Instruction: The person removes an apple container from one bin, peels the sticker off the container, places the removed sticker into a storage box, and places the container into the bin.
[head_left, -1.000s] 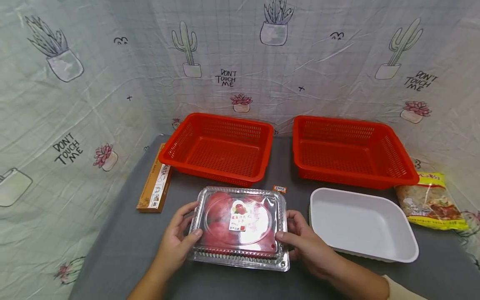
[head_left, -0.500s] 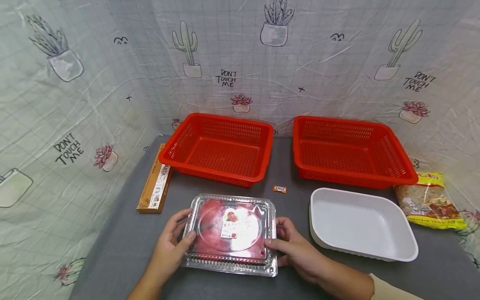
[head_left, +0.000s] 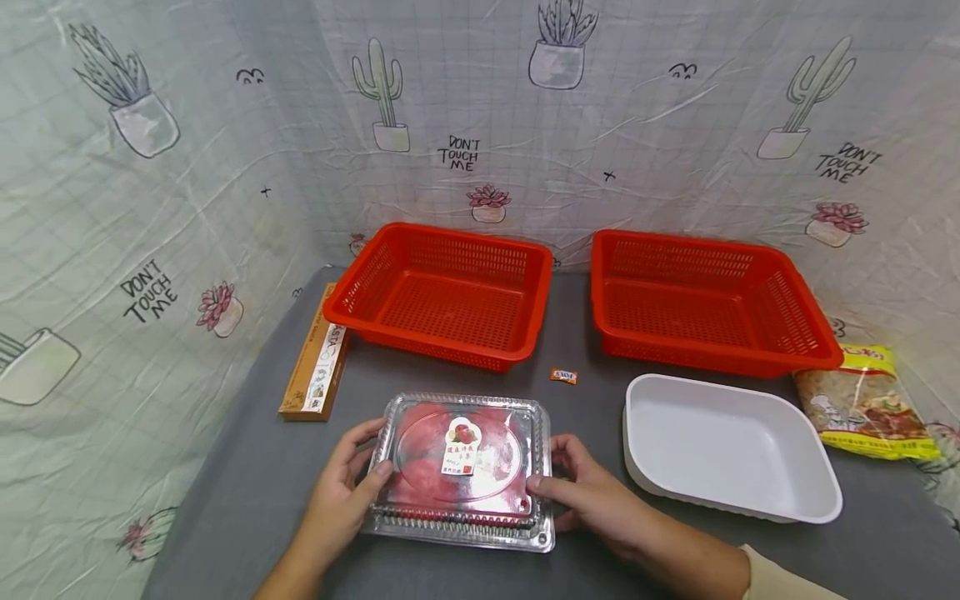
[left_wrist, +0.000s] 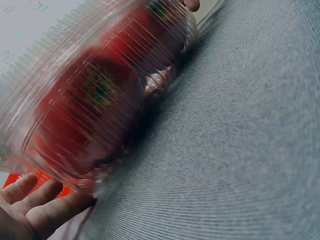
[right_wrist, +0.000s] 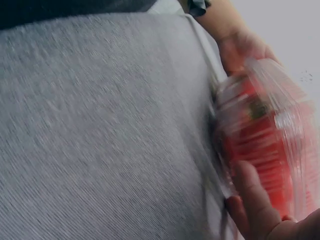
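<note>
Between fingers (head_left: 377, 477) at side edges, fruit box (head_left: 459, 467) short of baskets (head_left: 435, 342)

- From the head view, the clear box (head_left: 457, 537) hides the ends of the fingers (head_left: 363, 430) on my left hand (head_left: 343, 486) and my right hand (head_left: 592, 496), thumbs (head_left: 377, 477) aside.
- Glare on the lid (head_left: 498, 467) washes out part of the red fruit (head_left: 422, 475).
- The finest writing on the label (head_left: 458, 450) is too small for me.
- From my right wrist, the box is blurred.
- The left basket (head_left: 431, 337) covers part of the orange carton (head_left: 306, 367) at its far end; the right basket (head_left: 720, 357) covers a corner of the yellow bag (head_left: 862, 404).
- My sleeve (head_left: 776, 579) is cut off.
</note>
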